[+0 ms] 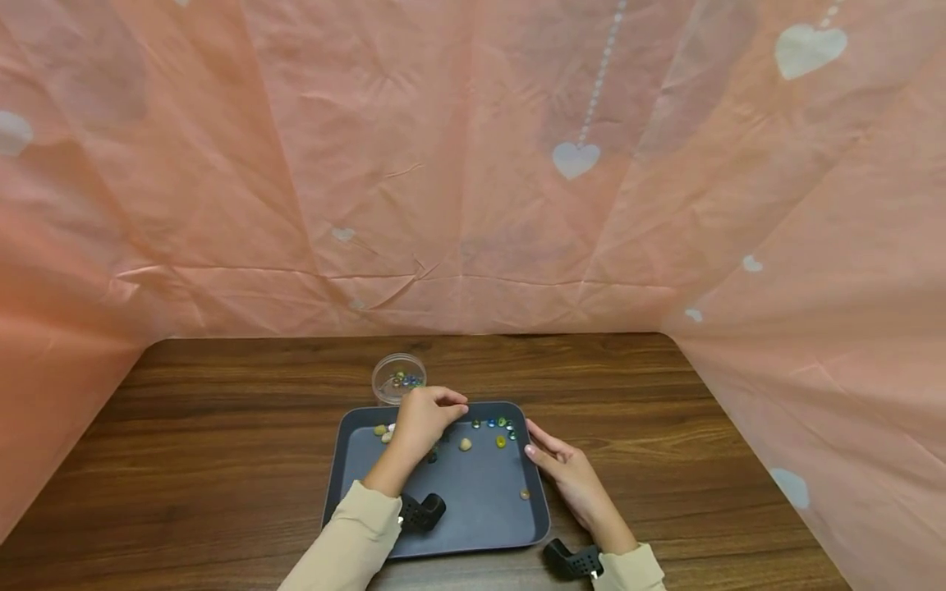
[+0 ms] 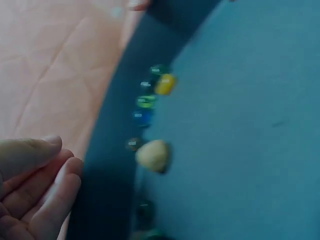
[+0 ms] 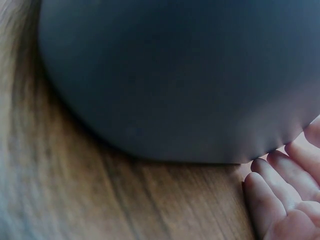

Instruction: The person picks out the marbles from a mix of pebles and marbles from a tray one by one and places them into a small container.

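Note:
Above the far edge of a grey tray (image 1: 473, 509) hovers my left hand (image 1: 424, 423), its thumb near loosely bent fingertips. Nothing shows between them in the left wrist view. My right hand (image 1: 576, 480) rests its fingertips on the outside of the tray's right wall, as the right wrist view also shows. Inside the tray, a pale pebble (image 2: 153, 156) lies near several glass marbles, among them a blue marble (image 2: 142, 117), and a yellow bead-like piece (image 1: 501, 442). Pebbles (image 1: 380, 430) sit at the far left corner. Part of the tray is hidden behind my left arm.
Just beyond the tray, a round clear container (image 1: 383, 387) holds several glass marbles. A single brownish marble (image 1: 525, 494) lies near the tray's right wall. Everything stands on a wooden table (image 1: 222, 443), with pink cloth (image 1: 458, 180) hanging behind and at the sides.

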Tool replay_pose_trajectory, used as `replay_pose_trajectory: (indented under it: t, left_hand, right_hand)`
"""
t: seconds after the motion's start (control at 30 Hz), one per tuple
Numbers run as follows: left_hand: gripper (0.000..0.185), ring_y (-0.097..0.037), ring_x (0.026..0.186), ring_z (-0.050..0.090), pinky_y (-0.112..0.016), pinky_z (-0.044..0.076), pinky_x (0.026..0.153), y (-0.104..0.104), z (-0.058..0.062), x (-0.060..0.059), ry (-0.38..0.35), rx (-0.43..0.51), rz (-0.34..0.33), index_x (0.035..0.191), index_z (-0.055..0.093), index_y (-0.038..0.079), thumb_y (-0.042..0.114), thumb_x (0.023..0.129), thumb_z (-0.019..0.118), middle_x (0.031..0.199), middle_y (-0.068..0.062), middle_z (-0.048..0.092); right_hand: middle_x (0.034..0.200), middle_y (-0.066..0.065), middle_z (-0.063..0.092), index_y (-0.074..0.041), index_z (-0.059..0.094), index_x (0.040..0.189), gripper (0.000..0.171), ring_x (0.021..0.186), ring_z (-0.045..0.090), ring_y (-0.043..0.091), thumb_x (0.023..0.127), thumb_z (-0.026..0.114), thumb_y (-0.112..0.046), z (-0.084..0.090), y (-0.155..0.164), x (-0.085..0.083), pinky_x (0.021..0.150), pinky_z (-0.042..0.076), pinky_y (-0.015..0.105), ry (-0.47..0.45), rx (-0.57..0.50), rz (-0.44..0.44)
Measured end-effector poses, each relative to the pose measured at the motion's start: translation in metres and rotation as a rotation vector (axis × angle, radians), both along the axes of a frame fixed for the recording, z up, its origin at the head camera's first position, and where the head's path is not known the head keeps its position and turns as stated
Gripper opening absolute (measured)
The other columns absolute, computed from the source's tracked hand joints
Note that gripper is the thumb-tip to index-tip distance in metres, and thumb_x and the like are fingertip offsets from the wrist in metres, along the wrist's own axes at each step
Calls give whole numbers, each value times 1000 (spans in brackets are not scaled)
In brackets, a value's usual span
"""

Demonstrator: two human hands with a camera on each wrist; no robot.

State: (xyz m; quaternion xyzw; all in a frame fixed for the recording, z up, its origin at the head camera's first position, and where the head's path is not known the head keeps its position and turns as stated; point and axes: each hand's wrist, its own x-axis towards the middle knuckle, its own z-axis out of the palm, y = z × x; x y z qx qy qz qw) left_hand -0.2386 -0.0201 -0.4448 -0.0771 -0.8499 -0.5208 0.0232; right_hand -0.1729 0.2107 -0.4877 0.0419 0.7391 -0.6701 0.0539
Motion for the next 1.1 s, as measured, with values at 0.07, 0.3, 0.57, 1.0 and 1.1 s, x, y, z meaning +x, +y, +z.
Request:
replay_pose_trajectory:
  t: [0.07, 0.3, 0.57, 1.0, 1.1]
  left_hand:
    - [6, -11, 71, 63, -26, 49, 61, 3, -5, -1, 5, -14, -17, 89, 80, 9, 12, 84, 78, 87, -7, 78]
    - [7, -22, 89, 72, -31, 56, 71, 8, -16, -1, 15, -59, -62, 90, 81, 10, 13, 85, 77, 92, -5, 79]
    - [10, -24, 95, 73, -39, 58, 80, 18, -22, 3, 32, -136, -106, 94, 80, 9, 14, 86, 76, 94, -6, 79]
    - [6, -17, 81, 72, -30, 56, 69, 31, -22, 7, 123, -373, -118, 88, 81, 12, 14, 87, 75, 87, -2, 78]
    - [5, -17, 80, 71, -31, 56, 68, 35, -22, 10, 144, -401, -81, 85, 80, 11, 14, 86, 76, 85, -2, 77]
  right_hand:
    - [149, 8, 50, -8, 52, 144, 50, 136, 48, 19, 96, 65, -16, 1, -1, 0, 92, 45, 9, 2, 5, 3]
    - [149, 6, 50, -9, 52, 144, 50, 136, 47, 19, 96, 65, -16, 2, -1, -1, 92, 44, 9, 0, 14, -3]
    - [150, 7, 49, -7, 52, 144, 51, 137, 46, 20, 96, 65, -16, 2, -1, 0, 92, 44, 9, 0, 9, -4]
    - [150, 7, 49, -7, 52, 144, 51, 138, 45, 20, 96, 65, -18, 0, 0, -1, 91, 45, 9, -9, 3, -11]
    - [149, 7, 51, -8, 53, 143, 51, 136, 46, 20, 95, 66, -18, -1, 0, 0, 90, 46, 9, -19, 1, -21]
